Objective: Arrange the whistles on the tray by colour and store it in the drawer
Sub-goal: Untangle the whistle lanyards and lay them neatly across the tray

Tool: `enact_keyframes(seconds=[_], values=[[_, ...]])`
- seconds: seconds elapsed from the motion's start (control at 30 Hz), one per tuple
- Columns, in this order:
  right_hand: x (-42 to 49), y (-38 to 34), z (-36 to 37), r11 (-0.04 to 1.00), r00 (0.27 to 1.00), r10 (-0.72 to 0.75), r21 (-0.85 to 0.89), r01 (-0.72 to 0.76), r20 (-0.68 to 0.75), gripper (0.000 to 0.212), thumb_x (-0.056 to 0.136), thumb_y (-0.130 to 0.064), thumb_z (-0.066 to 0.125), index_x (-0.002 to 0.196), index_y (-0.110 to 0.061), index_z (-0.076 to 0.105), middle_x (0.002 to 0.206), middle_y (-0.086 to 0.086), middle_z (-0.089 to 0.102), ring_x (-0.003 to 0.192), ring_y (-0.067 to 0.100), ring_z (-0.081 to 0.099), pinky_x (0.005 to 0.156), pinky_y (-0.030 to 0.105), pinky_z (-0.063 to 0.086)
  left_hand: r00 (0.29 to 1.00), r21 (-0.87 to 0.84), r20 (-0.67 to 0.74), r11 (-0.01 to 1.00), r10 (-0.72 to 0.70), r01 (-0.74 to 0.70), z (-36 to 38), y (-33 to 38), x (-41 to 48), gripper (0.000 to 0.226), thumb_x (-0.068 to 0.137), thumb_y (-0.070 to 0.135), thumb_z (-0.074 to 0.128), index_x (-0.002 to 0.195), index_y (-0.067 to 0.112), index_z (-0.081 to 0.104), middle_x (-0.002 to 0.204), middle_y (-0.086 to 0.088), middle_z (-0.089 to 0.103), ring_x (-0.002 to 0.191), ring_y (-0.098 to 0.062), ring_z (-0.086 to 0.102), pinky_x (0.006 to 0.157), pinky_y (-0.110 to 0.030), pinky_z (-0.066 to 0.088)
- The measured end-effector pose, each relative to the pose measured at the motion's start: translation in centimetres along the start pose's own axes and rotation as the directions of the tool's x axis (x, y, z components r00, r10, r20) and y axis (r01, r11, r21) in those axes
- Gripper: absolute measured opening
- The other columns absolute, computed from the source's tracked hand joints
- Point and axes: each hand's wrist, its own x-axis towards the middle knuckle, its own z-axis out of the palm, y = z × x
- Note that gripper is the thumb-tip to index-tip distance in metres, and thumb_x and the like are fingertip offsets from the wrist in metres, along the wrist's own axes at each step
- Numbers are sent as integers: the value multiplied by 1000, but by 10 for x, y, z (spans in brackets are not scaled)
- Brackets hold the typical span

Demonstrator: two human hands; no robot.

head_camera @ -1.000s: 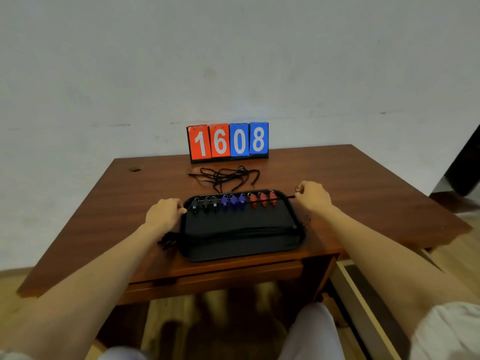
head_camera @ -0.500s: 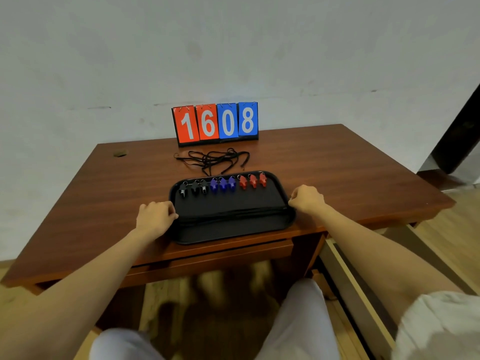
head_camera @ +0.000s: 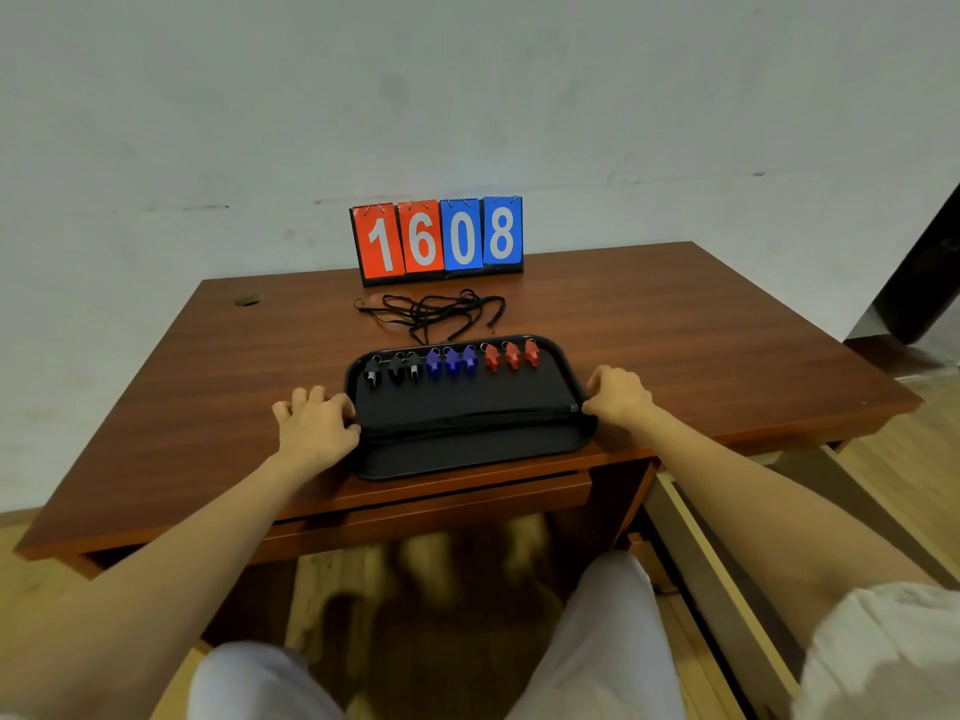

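- Both hands have slid back from the far corners of the black tray (head_camera: 467,467) to its side rims, and it now sits at the desk's (head_camera: 727,330) near edge.
- Sorting looks done: black whistles (head_camera: 395,367), blue whistles (head_camera: 451,362) and red whistles (head_camera: 511,354) line the far rim. Storing remains.
- Left hand (head_camera: 317,426) and right hand (head_camera: 618,394) curl their fingers onto opposite rims, with the tray flat between them.

Left hand (head_camera: 314,426) and right hand (head_camera: 618,394) grip the black tray (head_camera: 467,454) by its ends; black whistles (head_camera: 395,368), blue whistles (head_camera: 451,362), red whistles (head_camera: 511,354) line its far edge.
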Motion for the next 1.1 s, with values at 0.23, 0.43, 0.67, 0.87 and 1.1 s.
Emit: enact_keyframes(seconds=[0.23,0.43,0.67,0.87,1.1], values=[[3,-10,3,984,985,-170,-60,170,2,33,86,-24,63,118,-23,58,132,7,49,131,31,30,100,47,35,989,41,-12,988,149,-148,11,13,-5,44,89,49,52,128,30,47,135,-1,43,131,-25,30,102,-43,22],[6,-17,16,930,956,-240,-243,276,166,40,89,-22,61,128,-22,52,136,9,46,135,31,27,108,50,24,974,55,81,975,210,-214,17,23,-7,52,90,46,51,137,28,39,140,-1,41,135,-24,27,108,-46,17],[18,-39,13,893,926,-328,-259,369,185,46,87,-26,65,130,-22,51,137,9,45,136,32,28,109,52,23,970,-56,96,974,225,-220,14,36,7,53,88,48,53,136,29,39,141,-1,39,135,-24,27,106,-44,18],[50,-84,1,873,892,-446,-186,451,73,38,90,-26,58,126,-17,55,125,10,56,116,29,51,97,45,45,969,-85,16,966,247,-245,2,67,51,44,93,45,47,132,26,47,139,-2,43,133,-24,31,106,-44,20],[116,-131,-2,887,893,-447,-104,449,48,30,93,-19,50,123,-16,57,128,9,57,113,27,55,96,44,48,979,-60,5,978,202,-201,-17,82,126,31,95,31,46,122,20,56,129,-6,50,124,-26,40,103,-43,25]])
